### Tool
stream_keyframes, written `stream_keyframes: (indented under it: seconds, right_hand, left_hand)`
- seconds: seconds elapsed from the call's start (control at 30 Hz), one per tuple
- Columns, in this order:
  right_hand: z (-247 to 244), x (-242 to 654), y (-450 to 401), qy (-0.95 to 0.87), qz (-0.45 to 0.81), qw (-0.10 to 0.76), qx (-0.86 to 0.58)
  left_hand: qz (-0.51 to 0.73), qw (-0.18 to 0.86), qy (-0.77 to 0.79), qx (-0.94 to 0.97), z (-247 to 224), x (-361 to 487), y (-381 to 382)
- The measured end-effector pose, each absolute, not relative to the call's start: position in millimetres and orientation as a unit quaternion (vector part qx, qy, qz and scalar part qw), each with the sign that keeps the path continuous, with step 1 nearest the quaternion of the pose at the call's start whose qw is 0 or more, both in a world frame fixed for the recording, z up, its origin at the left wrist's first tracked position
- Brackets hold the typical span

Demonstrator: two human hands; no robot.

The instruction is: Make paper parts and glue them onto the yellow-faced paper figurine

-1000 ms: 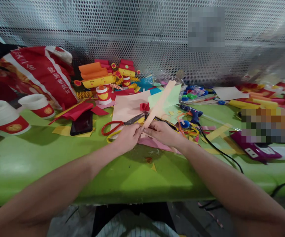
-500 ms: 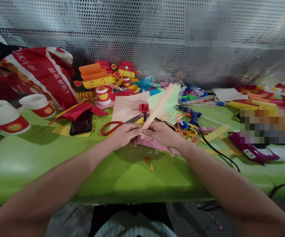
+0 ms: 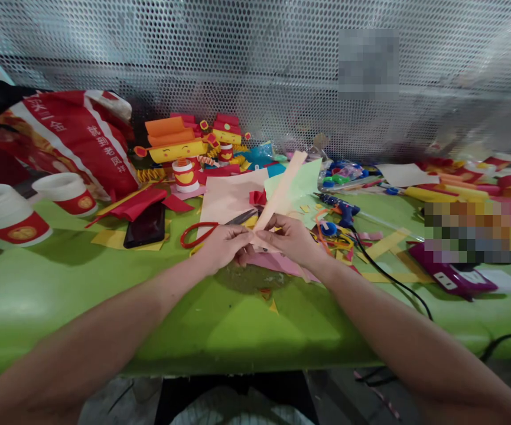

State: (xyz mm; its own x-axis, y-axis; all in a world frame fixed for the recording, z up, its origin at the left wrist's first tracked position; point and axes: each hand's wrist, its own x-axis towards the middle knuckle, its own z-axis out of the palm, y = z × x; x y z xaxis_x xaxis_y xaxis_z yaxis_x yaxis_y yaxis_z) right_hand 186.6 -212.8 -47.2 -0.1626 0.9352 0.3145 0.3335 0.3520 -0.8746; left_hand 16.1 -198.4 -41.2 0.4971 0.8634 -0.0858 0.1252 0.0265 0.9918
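Note:
Between my two hands is a peach paper strip [image 3: 283,192], slanting up and away to the right, with another end hanging below my right hand. My left hand [image 3: 227,245] is closed, its thumb and fingers pinching the strip's near part. Close beside it, my right hand [image 3: 291,239] also pinches the strip, thumb against bent fingers. Red-handled scissors [image 3: 199,225] lie just left of my left hand, blades partly covered. Under and behind the hands are a pale pink sheet [image 3: 226,198], a light green sheet [image 3: 306,180] and a folded red paper piece [image 3: 257,198].
On the green table [image 3: 158,330], paper cups [image 3: 11,215], a phone [image 3: 145,225] and a red bag [image 3: 91,139] stand or lie left. Paper figures [image 3: 178,150] are at the back. Right are a blue glue gun [image 3: 341,208] with a black cable, paper scraps and a purple power strip [image 3: 452,274].
The strip's upper end has swung slightly left and shows more of its broad side. Both hands keep their pinch at nearly the same place; the view has shifted a little.

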Motion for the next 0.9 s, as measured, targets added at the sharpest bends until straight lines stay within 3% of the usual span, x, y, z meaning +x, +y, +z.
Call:
stream_keyframes:
  seconds: [0.27,0.37,0.57,0.9]
  right_hand:
    - [-46,188,-223,-0.836,-0.105,0.362,-0.4]
    - [-41,187,-226,-0.846,-0.209,0.337,-0.357]
    - [-36,190,-227,-0.854,-0.286,0.289,-0.323]
    - [-37,189,-229,-0.86,-0.302,0.238,-0.337]
  left_hand:
    - [0.348,0.605,0.423,0.578,-38,19,-203]
    - [0.366,0.628,0.423,0.542,-36,20,-204]
    - [0.365,0.674,0.405,0.498,-35,20,-201]
    - [0.353,0.688,0.391,0.5,-33,19,-204]
